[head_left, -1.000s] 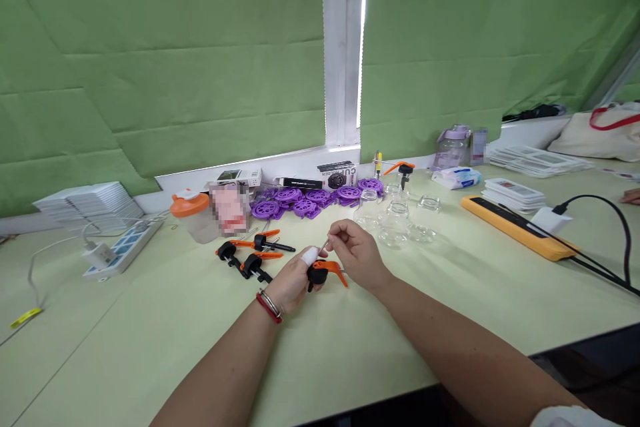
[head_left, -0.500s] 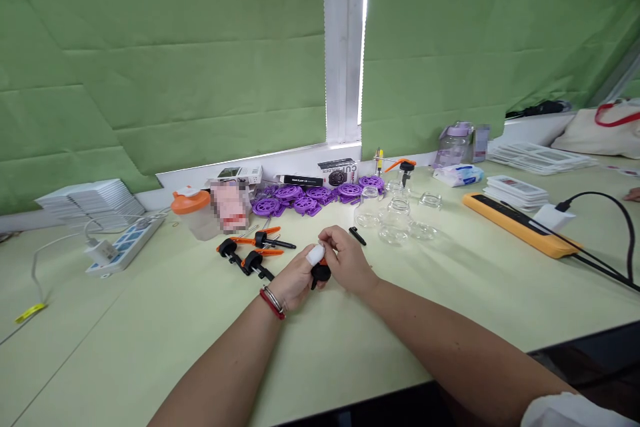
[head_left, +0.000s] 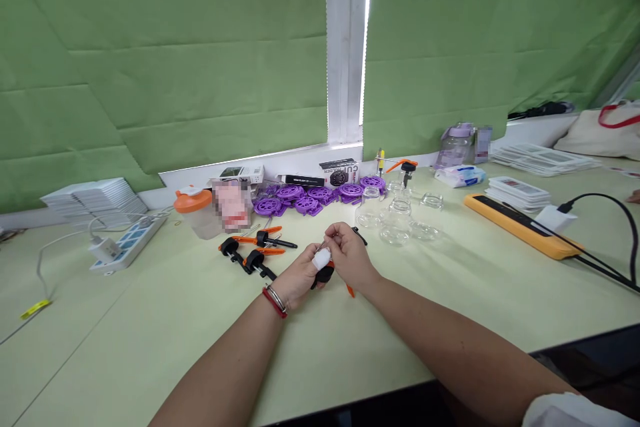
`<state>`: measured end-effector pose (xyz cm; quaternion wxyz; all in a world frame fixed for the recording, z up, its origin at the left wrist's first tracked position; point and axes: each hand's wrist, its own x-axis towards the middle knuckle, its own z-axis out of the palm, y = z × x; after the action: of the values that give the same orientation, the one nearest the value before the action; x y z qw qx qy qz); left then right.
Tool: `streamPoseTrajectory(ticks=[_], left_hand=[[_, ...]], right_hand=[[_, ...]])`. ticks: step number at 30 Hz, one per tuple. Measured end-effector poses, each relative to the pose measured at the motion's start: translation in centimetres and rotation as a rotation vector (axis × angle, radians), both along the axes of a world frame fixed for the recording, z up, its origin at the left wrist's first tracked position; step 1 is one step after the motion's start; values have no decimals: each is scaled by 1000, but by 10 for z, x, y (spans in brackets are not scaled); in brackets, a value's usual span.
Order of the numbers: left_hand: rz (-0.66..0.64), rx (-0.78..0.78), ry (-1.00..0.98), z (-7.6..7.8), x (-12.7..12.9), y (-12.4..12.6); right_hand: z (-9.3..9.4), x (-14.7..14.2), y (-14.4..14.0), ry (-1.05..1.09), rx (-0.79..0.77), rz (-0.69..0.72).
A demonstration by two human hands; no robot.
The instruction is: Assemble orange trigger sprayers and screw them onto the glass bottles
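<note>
My left hand (head_left: 299, 275), its thumb wrapped in white, is closed around a black cap with an orange lever (head_left: 325, 273). Most of that piece is hidden by my fingers. Close against it, my right hand (head_left: 350, 255) has its thumb and forefinger pinched together at the left thumb tip; what is between them is too small to make out. An orange tip (head_left: 351, 291) shows below my right hand. To the left lie several similar black caps with orange levers (head_left: 256, 259). A small black part (head_left: 359, 235) rests just behind my right hand.
Clear glass jars (head_left: 397, 217) stand behind my right hand, beside purple wheel-shaped parts (head_left: 307, 204). An orange-lidded shaker (head_left: 194, 203) and a white power strip (head_left: 127, 247) are to the left. A yellow power strip (head_left: 520, 227) with cables lies right.
My right hand has shifted slightly, still pinching by the left thumb. An orange tip now shows beneath it, and it covers more of the small black part behind. The view has moved slightly.
</note>
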<state>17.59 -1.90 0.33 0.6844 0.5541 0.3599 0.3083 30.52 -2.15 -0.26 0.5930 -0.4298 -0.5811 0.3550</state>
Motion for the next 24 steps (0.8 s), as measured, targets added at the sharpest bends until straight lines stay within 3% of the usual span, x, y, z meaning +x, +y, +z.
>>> streamPoseTrajectory(ticks=[6,13,24], left_hand=[[-3,-11,-24,6,0,-2],[98,-84,-64,5,-3,0],[92,-125,-145,-2,-3,4]], right_hand=[[6,3,-1,65,-8,8],[23,20,0,112,124,-202],[17,14,-5,20,65,-22]])
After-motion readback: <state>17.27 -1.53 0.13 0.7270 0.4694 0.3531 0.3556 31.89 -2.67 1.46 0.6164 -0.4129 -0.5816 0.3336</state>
